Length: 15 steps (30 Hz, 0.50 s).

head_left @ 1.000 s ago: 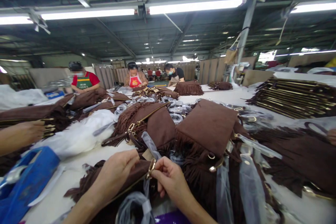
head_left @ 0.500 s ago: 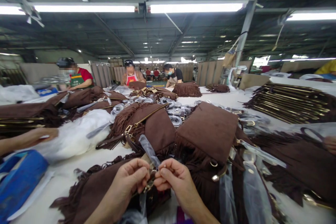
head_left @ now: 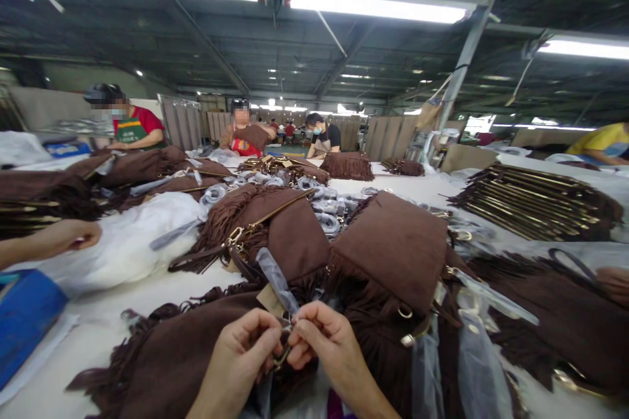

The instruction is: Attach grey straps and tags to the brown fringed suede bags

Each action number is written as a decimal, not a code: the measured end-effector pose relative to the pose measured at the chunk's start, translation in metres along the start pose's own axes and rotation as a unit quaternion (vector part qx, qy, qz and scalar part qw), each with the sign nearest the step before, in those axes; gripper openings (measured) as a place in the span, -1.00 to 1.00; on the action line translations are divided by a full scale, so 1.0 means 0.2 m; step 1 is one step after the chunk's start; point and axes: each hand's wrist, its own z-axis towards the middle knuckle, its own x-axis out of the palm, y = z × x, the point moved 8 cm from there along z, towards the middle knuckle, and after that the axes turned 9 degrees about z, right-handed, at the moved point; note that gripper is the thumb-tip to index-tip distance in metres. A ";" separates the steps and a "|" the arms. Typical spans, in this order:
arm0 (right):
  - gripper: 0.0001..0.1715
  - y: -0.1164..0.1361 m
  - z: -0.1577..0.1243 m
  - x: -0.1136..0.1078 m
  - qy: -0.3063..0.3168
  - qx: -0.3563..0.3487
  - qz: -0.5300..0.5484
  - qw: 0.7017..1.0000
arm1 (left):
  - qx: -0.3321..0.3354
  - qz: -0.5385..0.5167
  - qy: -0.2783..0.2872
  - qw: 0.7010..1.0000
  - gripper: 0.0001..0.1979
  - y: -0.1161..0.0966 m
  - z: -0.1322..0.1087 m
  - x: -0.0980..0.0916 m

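Observation:
My left hand [head_left: 248, 347] is closed in a pinch at the bottom centre. Close beside it, fingertips almost meeting, my right hand [head_left: 324, 337] pinches the lower end of a clear plastic strip [head_left: 275, 275]. A gold-coloured metal clasp [head_left: 282, 359] shows just below and between the fingers; what the left fingertips grip is hidden. Behind the hands a beige paper tag [head_left: 270, 300] sticks up. Under them and to the left lies a brown fringed bag [head_left: 171, 353]. Another brown bag [head_left: 393, 249] lies beyond my right hand.
More fringed bags [head_left: 299, 236] and plastic-wrapped coils [head_left: 327, 222] cover the white table [head_left: 162, 294]. A stack of gold-edged brown pieces [head_left: 531, 203] stands right. At left are white wadding [head_left: 137, 229], a blue container [head_left: 29, 321] and another person's hand [head_left: 81, 234]. Co-workers [head_left: 137, 124] stand opposite.
The view has shifted slightly. My hands stay together, fingers still pinching. The other person's hand at left no longer shows the small white thing. One co-worker opposite has lifted a brown piece.

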 end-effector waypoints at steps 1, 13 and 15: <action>-0.47 0.00 0.00 0.00 0.000 0.002 -0.003 1.000 | 0.005 0.005 -0.002 1.000 -0.66 0.00 0.00 0.00; -0.46 0.03 -0.02 0.03 -0.027 0.000 -0.021 0.999 | 0.052 0.029 -0.016 0.998 -0.68 -0.02 0.00 0.00; -0.47 0.03 -0.03 0.04 -0.027 0.001 -0.025 0.999 | 0.049 0.029 -0.018 0.998 -0.67 -0.03 0.00 0.01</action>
